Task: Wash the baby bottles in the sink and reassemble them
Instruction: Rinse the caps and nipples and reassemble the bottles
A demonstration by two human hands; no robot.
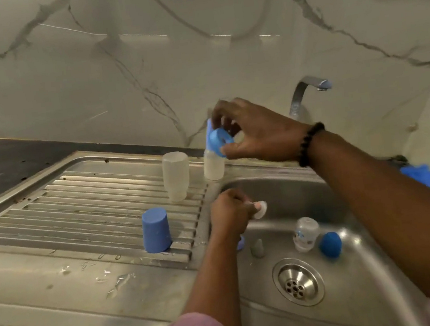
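My right hand holds a blue screw ring just above a small clear bottle that stands at the back of the sink rim. My left hand pinches a small pale teat over the sink bowl. An upturned clear bottle and a blue cap stand on the ribbed drainboard. Inside the bowl lie another clear bottle, a blue round part, a grey teat and a blue piece half hidden by my left wrist.
The tap curves over the back of the bowl, with no water visible. The drain strainer sits near the bowl's front. A blue cloth lies on the right rim behind my right arm. A dark counter lies to the left.
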